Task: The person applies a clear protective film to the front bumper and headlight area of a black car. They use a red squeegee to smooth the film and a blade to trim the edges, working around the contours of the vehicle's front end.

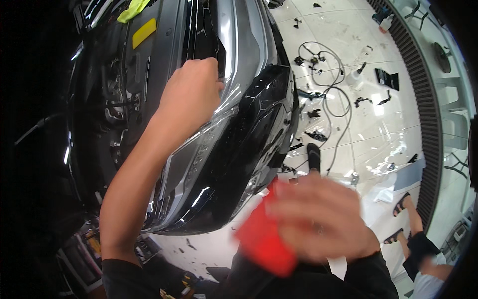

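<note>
The front of a black car [214,189] fills the left and middle, with a silver trim panel [249,45] along its grille. At the upper end of the headlight [199,154], my left hand [194,92] is closed against the grille edge, fingers curled under; what they hold, if anything, is hidden. Lower right, my right hand [321,217] is smeared by motion, its fingers wrapped round a flat red piece [266,236], too blurred to name more exactly. It is held in front of my body, apart from the bumper.
A yellow squeegee card [144,33] and a yellow-green cloth [133,10] lie by the engine bay. Looped hose [343,94], a spray bottle [356,75] and several black scraps litter the tiled floor. Another person [423,254] is at lower right, near pale chairs [455,127].
</note>
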`<state>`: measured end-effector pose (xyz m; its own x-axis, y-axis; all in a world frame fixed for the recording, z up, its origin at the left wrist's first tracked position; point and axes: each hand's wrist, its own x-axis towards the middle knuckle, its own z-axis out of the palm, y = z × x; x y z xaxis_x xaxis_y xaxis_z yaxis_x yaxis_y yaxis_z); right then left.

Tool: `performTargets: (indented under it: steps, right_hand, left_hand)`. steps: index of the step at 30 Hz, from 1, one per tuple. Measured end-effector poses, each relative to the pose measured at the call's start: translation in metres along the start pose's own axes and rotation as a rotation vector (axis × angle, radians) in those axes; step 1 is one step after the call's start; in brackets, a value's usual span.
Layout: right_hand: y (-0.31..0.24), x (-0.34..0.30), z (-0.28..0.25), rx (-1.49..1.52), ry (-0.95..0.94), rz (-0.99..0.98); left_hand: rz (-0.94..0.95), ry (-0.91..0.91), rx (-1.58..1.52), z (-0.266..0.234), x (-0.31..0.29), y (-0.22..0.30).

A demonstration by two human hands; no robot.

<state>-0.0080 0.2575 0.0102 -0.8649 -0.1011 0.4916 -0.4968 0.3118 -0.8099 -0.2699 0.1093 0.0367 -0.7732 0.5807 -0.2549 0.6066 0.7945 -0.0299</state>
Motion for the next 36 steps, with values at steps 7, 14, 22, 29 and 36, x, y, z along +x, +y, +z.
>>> performTargets:
  steps: [7, 14, 22, 29, 36]
  right_hand:
    - [0.088, 0.014, 0.172, -0.118, 0.57, -0.015]
    - [0.119, 0.028, 0.195, -0.244, 0.529, -0.024]
    - [0.135, 0.043, 0.169, -0.553, 0.461, 0.096]
    - [0.09, 0.029, 0.162, -0.464, 0.367, 0.064]
    - [0.051, 0.063, 0.233, -0.356, 0.632, 0.427]
  left_hand:
    - [0.183, 0.057, -0.071, -0.01, -0.012, 0.01]
    - [0.249, 0.091, -0.261, 0.008, -0.007, -0.018]
    - [0.229, 0.033, -0.287, 0.006, 0.0, -0.03]
    - [0.263, 0.079, -0.351, 0.011, 0.007, -0.048]
    - [0.279, 0.103, -0.327, 0.016, 0.008, -0.043]
